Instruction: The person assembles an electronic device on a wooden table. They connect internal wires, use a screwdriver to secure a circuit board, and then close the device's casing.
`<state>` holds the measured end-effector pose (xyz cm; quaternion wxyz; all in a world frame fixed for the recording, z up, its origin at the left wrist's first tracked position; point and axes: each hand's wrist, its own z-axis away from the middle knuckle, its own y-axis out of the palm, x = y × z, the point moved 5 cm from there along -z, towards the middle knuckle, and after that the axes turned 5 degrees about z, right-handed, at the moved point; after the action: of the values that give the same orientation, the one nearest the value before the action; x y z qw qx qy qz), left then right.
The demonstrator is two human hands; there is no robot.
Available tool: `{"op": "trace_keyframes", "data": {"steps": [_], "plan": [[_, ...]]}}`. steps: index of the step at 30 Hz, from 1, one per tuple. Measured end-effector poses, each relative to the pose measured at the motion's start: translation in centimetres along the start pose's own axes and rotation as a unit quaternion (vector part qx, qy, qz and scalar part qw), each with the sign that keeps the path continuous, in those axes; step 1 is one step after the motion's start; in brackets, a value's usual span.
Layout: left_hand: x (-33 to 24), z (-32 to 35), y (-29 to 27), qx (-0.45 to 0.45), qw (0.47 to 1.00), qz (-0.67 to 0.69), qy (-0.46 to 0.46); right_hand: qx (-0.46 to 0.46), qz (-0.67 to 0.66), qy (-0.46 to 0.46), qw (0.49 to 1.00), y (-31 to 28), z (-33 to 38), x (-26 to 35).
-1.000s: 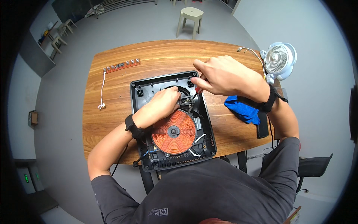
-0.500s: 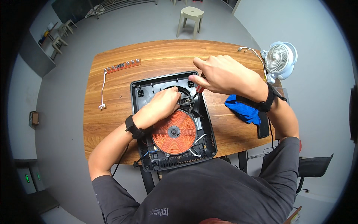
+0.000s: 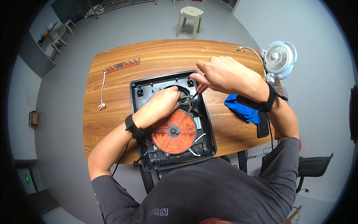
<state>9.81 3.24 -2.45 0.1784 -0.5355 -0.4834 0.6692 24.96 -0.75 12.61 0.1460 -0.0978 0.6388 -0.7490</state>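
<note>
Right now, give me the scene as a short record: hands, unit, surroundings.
left hand: fingers curled inside black housing; grip hidden
right hand: holding red-handled screwdriver, shaft angled down into housing
unit: open, copper-colored coil exposed
left side: red circuit strip, white cable
right side: blue cloth, white fan

Can't see the fingertips of the left hand (image 3: 164,101), they're curled down out of sight. Right hand (image 3: 222,74) covers most of the screwdriver (image 3: 201,88), and its tip gets lost, probably against the fan (image 3: 185,100). Wrist strap (image 3: 267,100) blocks some blue cloth (image 3: 242,112).
</note>
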Motion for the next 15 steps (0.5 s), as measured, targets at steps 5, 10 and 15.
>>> {"op": "trace_keyframes", "data": {"steps": [5, 10, 15], "plan": [[-0.1, -0.2, 0.0, 0.002, 1.000, 0.000, 0.007, -0.048, -0.038, -0.101, 0.993, -0.5, 1.4, -0.3], [-0.5, -0.2, -0.3, 0.010, 1.000, -0.003, 0.000, -0.035, -0.047, -0.106, 0.993, 0.1, 1.1, -0.1], [-0.3, -0.1, -0.2, 0.005, 1.000, -0.009, -0.001, 0.049, 0.004, -0.007, 0.999, 0.7, -1.0, 0.5]]}}
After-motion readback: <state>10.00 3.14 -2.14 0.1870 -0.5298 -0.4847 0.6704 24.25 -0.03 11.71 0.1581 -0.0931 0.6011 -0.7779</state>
